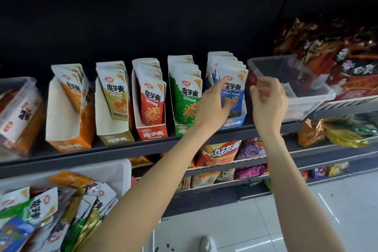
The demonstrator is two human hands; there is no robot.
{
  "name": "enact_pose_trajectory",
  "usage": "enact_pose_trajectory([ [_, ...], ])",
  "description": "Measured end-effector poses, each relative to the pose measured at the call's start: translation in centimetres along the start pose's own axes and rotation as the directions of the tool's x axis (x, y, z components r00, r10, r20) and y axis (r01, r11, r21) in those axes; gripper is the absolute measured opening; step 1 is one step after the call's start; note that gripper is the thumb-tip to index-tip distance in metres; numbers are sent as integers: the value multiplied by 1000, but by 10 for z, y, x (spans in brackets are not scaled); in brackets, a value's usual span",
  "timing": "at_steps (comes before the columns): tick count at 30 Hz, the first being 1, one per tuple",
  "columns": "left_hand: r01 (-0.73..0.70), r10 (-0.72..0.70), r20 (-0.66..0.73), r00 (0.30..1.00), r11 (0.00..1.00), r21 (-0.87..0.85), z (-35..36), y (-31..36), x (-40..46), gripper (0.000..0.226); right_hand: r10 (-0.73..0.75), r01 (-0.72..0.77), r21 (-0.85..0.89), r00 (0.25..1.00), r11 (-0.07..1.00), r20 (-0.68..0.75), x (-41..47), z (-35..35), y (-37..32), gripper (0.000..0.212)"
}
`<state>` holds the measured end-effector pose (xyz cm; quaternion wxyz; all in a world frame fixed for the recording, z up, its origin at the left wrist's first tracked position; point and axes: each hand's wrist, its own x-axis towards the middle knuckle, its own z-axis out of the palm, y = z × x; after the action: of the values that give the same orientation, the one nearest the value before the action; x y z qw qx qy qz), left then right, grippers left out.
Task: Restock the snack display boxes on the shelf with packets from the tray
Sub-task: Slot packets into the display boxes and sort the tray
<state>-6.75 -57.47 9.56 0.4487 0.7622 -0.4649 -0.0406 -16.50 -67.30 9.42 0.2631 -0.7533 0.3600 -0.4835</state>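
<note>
Five display boxes of konjac snack packets stand in a row on the dark shelf (126, 150): orange (68, 145), olive (116, 139), red (152, 133), green (181, 129) and blue (234, 123). My left hand (212, 106) reaches into the blue box and pinches the front blue packet (235, 92), index finger near its top and thumb lower on its face. Just right of that box my right hand (269, 102) hovers with loosely curled fingers, holding nothing that I can see. The white tray (120, 172) of mixed packets sits at the lower left.
A clear plastic bin (290, 73) stands right of the blue box, with something red at its near corner behind my right hand. Red snack bags (335, 51) are piled further right. Another bin (18, 108) sits at the far left. Lower shelves hold chip bags (222, 152).
</note>
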Motion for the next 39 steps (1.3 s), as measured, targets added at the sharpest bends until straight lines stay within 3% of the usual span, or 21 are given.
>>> enact_pose_trajectory([
  [5, -148, 130, -181, 975, 984, -94, -44, -17, -57, 26, -98, 88, 150, 993, 985, 62, -65, -13, -40, 14],
  [9, -234, 208, -334, 919, 972, -36, -97, -43, -120, 21, -200, 122, 254, 930, 960, 310, -117, -1, -70, 15],
  [12, -154, 154, -409, 899, 988, 35, -138, -71, -170, 22, -309, 173, 294, 795, 940, 521, -152, 20, -91, 12],
  [15, 88, -16, -391, 920, 982, 167, -172, -114, -224, 26, -422, 260, 334, 596, 906, 683, -190, 54, -113, 14],
  [18, 298, -200, -272, 941, 869, 395, -192, -151, -269, 23, -441, 332, 315, 442, 889, 781, -225, 88, -130, 15],
  [21, 367, -299, -216, 930, 707, 604, -209, -183, -309, 31, -404, 386, 285, 274, 877, 873, -262, 126, -142, 21],
  [27, 519, -416, -320, 851, 579, 629, -247, -224, -345, 41, -353, 486, 252, 126, 837, 927, -307, 187, -169, 44],
  [30, 554, -468, -314, 826, 574, 603, -258, -237, -354, 48, -419, 664, 327, -22, 672, 908, -322, 216, -180, 62],
  [32, 547, -475, -290, 831, 598, 586, -261, -242, -358, 47, -436, 744, 364, -108, 561, 893, -328, 233, -186, 61],
  [35, 517, -463, -254, 849, 631, 579, -263, -243, -361, 45, -493, 821, 384, -148, 422, 858, -328, 247, -189, 40],
  [37, 513, -450, -259, 855, 656, 554, -264, -244, -361, 44, -531, 811, 404, -140, 423, 836, -321, 243, -189, 20],
  [39, 506, -430, -269, 862, 695, 510, -265, -242, -360, 43, -617, 756, 436, -55, 488, 785, -308, 229, -187, 7],
])
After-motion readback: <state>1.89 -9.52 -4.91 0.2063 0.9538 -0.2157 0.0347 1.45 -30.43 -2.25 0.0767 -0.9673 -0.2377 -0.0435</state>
